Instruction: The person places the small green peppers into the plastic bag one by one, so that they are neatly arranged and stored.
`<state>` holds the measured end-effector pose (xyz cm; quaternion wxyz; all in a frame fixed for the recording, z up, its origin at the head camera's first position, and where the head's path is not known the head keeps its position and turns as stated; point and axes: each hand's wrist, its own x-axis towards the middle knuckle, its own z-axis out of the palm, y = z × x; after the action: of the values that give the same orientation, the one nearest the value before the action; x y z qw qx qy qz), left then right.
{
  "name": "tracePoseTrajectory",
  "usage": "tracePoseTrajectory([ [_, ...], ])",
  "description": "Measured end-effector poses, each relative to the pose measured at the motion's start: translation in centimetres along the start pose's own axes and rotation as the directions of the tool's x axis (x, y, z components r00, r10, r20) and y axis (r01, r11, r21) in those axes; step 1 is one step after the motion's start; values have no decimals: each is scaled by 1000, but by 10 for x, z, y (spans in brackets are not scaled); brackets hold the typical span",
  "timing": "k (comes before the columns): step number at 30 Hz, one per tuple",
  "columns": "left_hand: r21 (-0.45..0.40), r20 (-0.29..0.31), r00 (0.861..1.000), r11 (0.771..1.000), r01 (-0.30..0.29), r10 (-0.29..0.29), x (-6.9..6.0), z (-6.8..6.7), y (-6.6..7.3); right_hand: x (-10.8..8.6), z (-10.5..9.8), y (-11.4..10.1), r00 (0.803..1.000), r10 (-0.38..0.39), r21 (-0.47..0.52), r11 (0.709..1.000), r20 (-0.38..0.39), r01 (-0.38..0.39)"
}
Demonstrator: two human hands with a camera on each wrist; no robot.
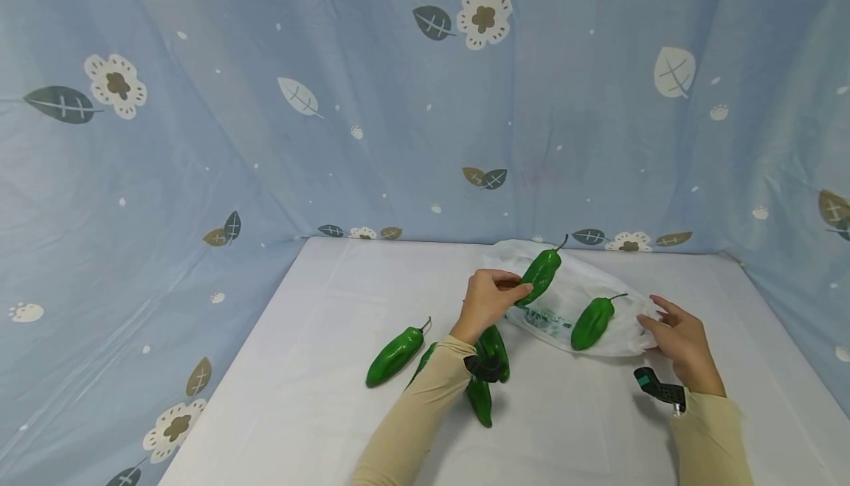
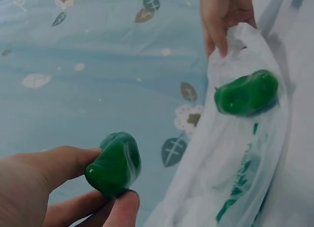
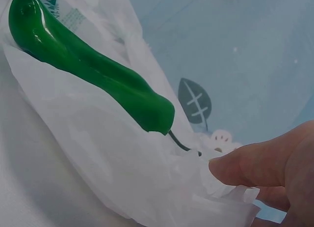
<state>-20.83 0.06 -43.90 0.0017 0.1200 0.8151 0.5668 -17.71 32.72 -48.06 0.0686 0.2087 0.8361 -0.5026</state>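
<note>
My left hand (image 1: 488, 300) pinches a glossy green pepper (image 1: 541, 273) between thumb and fingers, holding it over the left part of a white plastic bag (image 1: 584, 276). In the left wrist view this held pepper (image 2: 115, 163) shows end-on, with the bag to its right. A second green pepper (image 1: 593, 324) lies on the bag's right half, its stem toward my right hand (image 1: 684, 342). That hand holds the bag's crumpled right edge, thumb (image 3: 245, 163) above and fingers lower; the exact contact is partly hidden.
Several more green peppers lie on the white table (image 1: 332, 287): one pepper (image 1: 396, 357) at the left, others under my left forearm, such as a pepper (image 1: 479, 401) near the front. A blue patterned curtain (image 1: 398, 102) rises behind and at both sides.
</note>
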Motion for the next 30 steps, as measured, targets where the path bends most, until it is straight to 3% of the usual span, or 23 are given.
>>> tracePoseTrajectory([
  [30,103,53,998,995,11,-16,13,43,-11,2,1,-1,1000,6,-3,1000,15,-6],
])
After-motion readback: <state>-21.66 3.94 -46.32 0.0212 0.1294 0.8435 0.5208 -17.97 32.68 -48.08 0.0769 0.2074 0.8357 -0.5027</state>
